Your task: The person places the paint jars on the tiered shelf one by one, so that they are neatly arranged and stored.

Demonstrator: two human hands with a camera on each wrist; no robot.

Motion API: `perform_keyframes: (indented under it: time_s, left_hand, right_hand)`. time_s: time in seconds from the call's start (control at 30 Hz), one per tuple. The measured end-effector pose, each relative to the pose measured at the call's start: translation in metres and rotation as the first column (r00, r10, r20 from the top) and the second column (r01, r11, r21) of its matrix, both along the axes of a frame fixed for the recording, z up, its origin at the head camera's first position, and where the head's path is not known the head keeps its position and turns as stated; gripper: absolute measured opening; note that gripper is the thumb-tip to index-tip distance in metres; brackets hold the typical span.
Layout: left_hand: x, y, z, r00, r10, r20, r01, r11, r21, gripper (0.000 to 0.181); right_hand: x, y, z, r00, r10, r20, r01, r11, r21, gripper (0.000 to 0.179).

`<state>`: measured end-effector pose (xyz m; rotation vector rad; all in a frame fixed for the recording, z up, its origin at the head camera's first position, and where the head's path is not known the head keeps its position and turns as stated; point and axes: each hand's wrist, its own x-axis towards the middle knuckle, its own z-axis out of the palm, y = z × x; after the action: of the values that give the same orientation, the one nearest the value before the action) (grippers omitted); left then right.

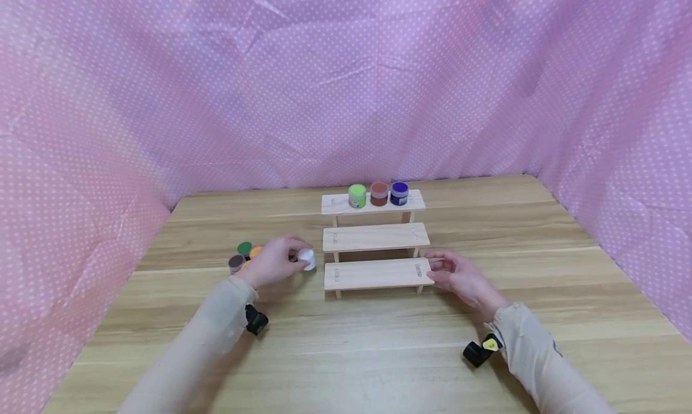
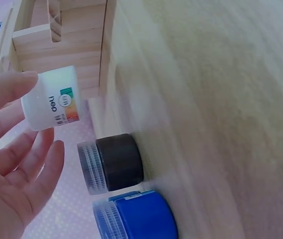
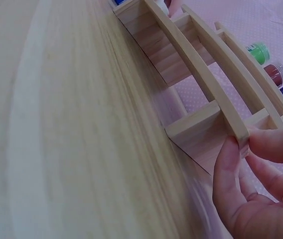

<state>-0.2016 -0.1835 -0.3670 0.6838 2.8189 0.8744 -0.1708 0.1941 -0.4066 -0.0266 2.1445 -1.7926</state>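
Observation:
My left hand (image 1: 278, 259) pinches a small white paint jar (image 2: 52, 98) between thumb and fingers, just left of a three-step wooden rack (image 1: 378, 274). In the left wrist view the jar is tilted, its printed label showing. My right hand (image 1: 458, 279) pinches the right end of the rack's lowest shelf, thumb and fingertips (image 3: 229, 152) on opposite faces of the board. On the top shelf stand a light green jar (image 1: 357, 196), a red-brown jar (image 1: 379, 194) and a dark blue jar (image 1: 399, 193).
Left of the rack, several jars stand close together beside my left hand, among them a green-lidded jar (image 1: 245, 249) and a dark brown one (image 1: 236, 262). A black jar (image 2: 112, 163) and a blue jar (image 2: 139, 216) show below the left hand. Pink dotted cloth (image 1: 346, 101) hangs behind the table.

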Motion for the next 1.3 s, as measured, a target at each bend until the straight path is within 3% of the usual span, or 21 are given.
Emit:
perform_keyframes:
  time_s: [0.43, 0.7, 1.3]
  left_hand:
    - [0.001, 0.000, 0.008, 0.992, 0.127, -0.016, -0.124, 0.984, 0.126, 0.035]
    - [0.001, 0.000, 0.013, 0.988, 0.134, -0.079, -0.113, 0.966, 0.232, 0.033]
    - [0.005, 0.006, 0.028, 0.982, 0.156, -0.105, -0.119, 0.950, 0.290, 0.035]
  right_hand:
    - [0.000, 0.002, -0.003, 1.000, -0.002, 0.003, 0.002, 1.000, 0.002, 0.052]
    - [0.001, 0.001, -0.002, 1.000, 0.005, -0.007, -0.005, 1.000, -0.009, 0.052]
    - [0.001, 0.000, 0.000, 1.000, -0.006, 0.017, 0.005, 1.000, 0.014, 0.053]
